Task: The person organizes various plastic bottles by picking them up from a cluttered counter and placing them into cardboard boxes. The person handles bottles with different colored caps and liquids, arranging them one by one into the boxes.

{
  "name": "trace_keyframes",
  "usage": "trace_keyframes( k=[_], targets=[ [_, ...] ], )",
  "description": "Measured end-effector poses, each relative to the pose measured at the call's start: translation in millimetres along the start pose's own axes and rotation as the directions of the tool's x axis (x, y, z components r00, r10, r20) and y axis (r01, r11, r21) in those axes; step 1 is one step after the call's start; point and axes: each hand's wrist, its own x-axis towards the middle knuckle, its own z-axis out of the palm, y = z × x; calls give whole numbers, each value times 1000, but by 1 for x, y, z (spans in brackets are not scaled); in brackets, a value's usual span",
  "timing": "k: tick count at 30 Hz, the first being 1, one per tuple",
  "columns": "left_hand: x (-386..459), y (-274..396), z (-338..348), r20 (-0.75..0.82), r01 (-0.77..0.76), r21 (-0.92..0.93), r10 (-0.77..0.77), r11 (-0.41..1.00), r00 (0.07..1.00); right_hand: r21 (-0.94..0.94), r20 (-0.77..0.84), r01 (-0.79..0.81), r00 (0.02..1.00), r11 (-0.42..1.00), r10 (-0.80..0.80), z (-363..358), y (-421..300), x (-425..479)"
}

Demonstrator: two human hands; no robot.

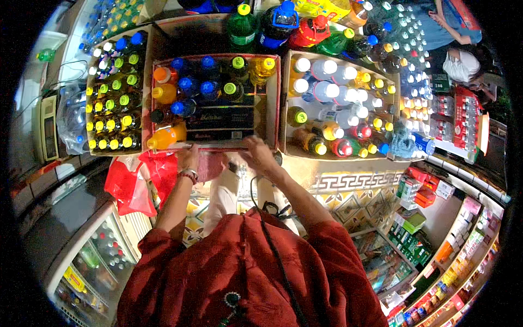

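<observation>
In front of me stands a middle cardboard box (225, 146) with a red edge, partly filled with drink bottles. My left hand (188, 158) grips its near rim, left of centre; its fingertips are partly hidden. Further right, my right hand (257, 152) bends its fingers over the same rim, somewhat blurred. An orange drink bottle (163, 138) leans in the near left corner, above my left hand. Blue-capped bottles (186, 83), green-capped bottles (232, 88) and a yellow-capped bottle (263, 70) stand toward the back. Dark printed packs (222, 118) show between the bottles and the near rim.
A left box (145, 88) and a right box (291, 118), both with capped bottles, flank the middle one. Large bottles (243, 30) stand behind. Red plastic bags (126, 186) hang at lower left near a glass-fronted cooler (88, 269). Stocked shelves (445, 278) and a person (461, 63) are at right.
</observation>
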Motion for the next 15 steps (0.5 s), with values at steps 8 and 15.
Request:
trace_keyframes(
  k=[8, 15],
  targets=[
    [15, -27, 12, 10, -138, 827, 231, 545, 973, -183, -594, -254, 798, 950, 99, -116, -8, -23],
    [27, 1, 0, 183, -216, 733, 119, 645, 976, -364, -458, -381, 868, 850, 192, -122, 34, -7]
  ],
)
